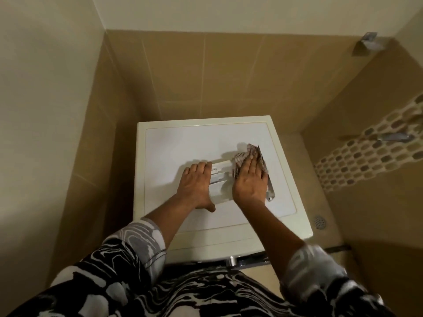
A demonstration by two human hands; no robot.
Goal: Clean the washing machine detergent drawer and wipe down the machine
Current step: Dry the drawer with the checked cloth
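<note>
- The person is standing close against the front of the washing machine (183,145) in the lower middle of the frame, with both forearms reaching up-frame over its near edge.
- The drawer (219,179) is lying out of its slot on the machine's white top, just right of centre, between the two hands.
- The left hand (196,186) is gripping the drawer's left side, fingers bending over the far end and the thumb hooking the near end.
- The right hand (249,179) is pressing a checked cloth (250,149) flat onto the drawer's right side. Its fingers are lying straight and together, and loose cloth is poking out past the fingertips.
- Wiping well is probably calling for short strokes against the left hand's brace. A folded cloth corner would be working into the compartments, which a flat palm is likely missing.
- A grey strip (271,186) is showing along the drawer's right side, near the top's right rim, so a hard push to the right is risking a slide toward that edge.
- The widest stretch of white top is lying toward the upper left.
- Tiled walls are closing in behind and to the left, and at the right the floor with its drain (319,221) is lying below.
</note>
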